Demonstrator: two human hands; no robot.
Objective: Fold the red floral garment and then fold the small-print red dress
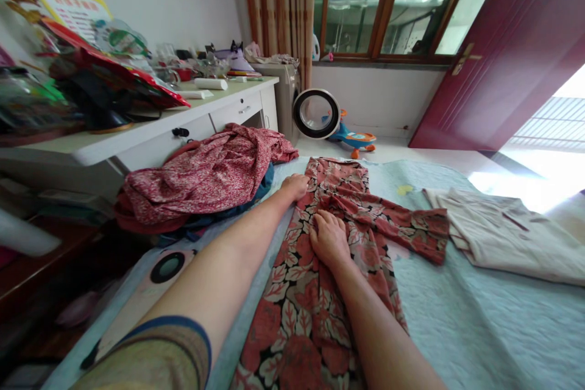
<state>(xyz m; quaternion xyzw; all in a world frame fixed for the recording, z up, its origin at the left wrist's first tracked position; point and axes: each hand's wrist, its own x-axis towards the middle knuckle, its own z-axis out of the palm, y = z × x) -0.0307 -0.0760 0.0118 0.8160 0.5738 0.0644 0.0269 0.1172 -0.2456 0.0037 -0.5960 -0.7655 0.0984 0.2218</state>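
A red floral garment with a leaf pattern on black and tan (297, 317) lies lengthwise on the bed, one sleeve (411, 225) stretched out to the right. My left hand (296, 186) is closed on the garment's left edge near its upper end, fingers curled over the cloth. Closer to me, my right hand (329, 239) rests palm down on the middle of the garment, its fingers extended on the fabric. Part of the cloth is hidden under my right forearm.
To the left is a heap of red patterned cloth (205, 173) beside a white desk (183, 128) full of items. A folded cream garment (516, 231) lies right on the light blue bed cover (457, 323). Beyond stand a washing machine with its round door open (316, 113) and a blue ride-on toy (354, 136).
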